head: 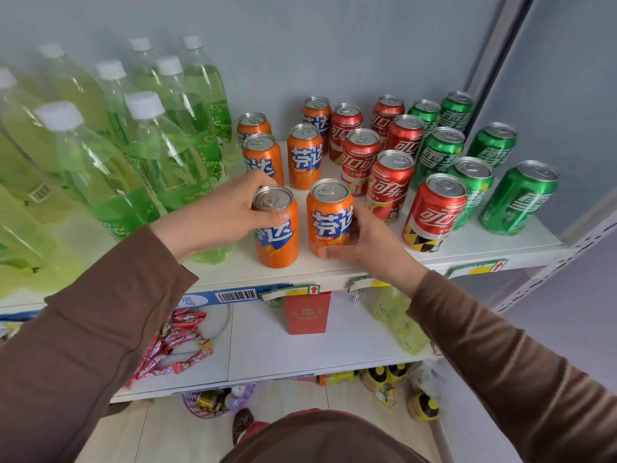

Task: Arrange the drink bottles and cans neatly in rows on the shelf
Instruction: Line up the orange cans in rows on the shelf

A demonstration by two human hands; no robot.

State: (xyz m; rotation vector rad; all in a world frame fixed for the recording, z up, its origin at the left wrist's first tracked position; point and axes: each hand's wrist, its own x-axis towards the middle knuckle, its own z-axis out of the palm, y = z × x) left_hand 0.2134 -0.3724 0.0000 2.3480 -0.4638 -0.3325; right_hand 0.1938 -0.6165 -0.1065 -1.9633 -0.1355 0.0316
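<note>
Two orange cans gripped at the shelf's front edge

The left hand curled round the top of one orange can, thumb on its rim. The right hand wrapped the side of a second orange can just beside it. Both cans stood upright near the front of the white shelf. Behind them stood more orange cans, then red cans and green cans to the right, green bottles to the left
</note>
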